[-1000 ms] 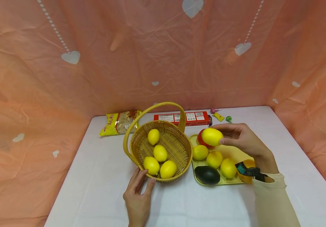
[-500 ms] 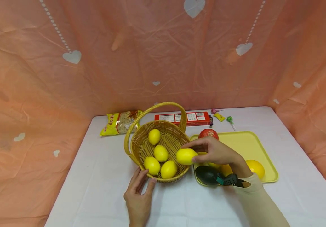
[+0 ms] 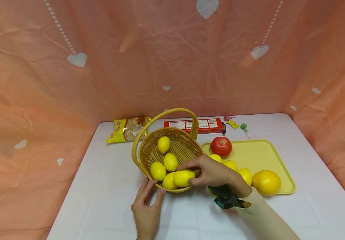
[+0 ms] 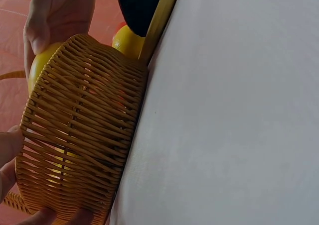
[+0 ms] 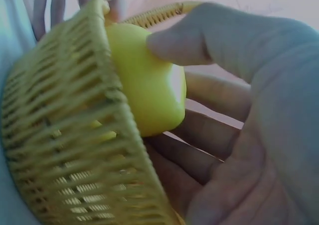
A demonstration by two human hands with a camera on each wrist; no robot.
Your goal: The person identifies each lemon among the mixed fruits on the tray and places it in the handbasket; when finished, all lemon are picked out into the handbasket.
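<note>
My right hand (image 3: 214, 173) pinches a lemon (image 3: 182, 178) between thumb and fingers, low at the front right inside a woven basket (image 3: 187, 146). In the right wrist view the thumb presses one side of this lemon (image 5: 144, 85), just within the rim. Several other lemons lie in the basket, and the held one overlaps its neighbour (image 3: 168, 181). At the basket's front left, my left hand (image 3: 146, 211) holds the rim and outer wall with thumb and fingertips. The left wrist view shows those fingers against the wicker wall (image 4: 84, 125).
Right of the basket, a yellow tray (image 3: 250, 146) carries a pomegranate (image 3: 221, 146), several lemons, a large orange-yellow fruit (image 3: 266, 182) and a dark green fruit (image 4: 142, 6). Behind lie a yellow snack bag (image 3: 127, 129), a red box (image 3: 193, 126) and candies (image 3: 233, 124). The basket handle arches overhead.
My right hand has carried the lemon left from above the tray and down into the basket. The front lemons in the basket have shifted left. My left hand has stayed at the rim.
</note>
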